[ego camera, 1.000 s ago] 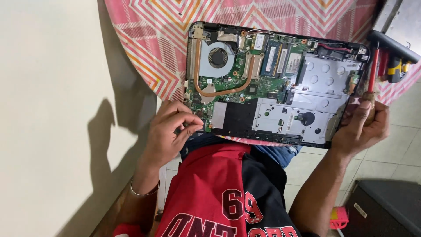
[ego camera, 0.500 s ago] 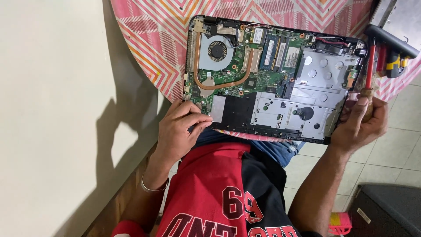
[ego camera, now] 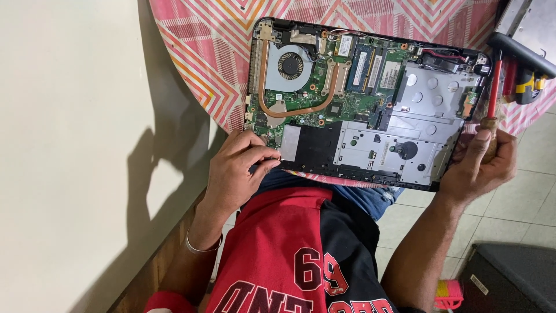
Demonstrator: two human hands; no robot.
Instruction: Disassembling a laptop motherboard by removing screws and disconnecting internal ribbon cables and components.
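Observation:
An opened laptop base (ego camera: pixel 370 104) lies on a pink patterned tablecloth (ego camera: pixel 202 46), showing its green circuit board, a round fan (ego camera: pixel 289 65) and copper heat pipe. My left hand (ego camera: pixel 237 171) rests at the laptop's near left corner, fingertips pinched together on the board edge. My right hand (ego camera: pixel 480 165) grips the laptop's right near corner and holds a screwdriver (ego camera: pixel 492 98) with a red shaft and wooden handle, pointing away from me along the laptop's right side.
A cream wall (ego camera: pixel 69 145) stands close on the left. More tools, one yellow and black (ego camera: pixel 530 84), lie at the table's right edge under a dark bar. A dark box (ego camera: pixel 509 278) stands on the tiled floor at lower right.
My left hand has shifted slightly along the laptop's near left corner, fingers now pinched at the board edge. My right hand keeps the screwdriver in the same place.

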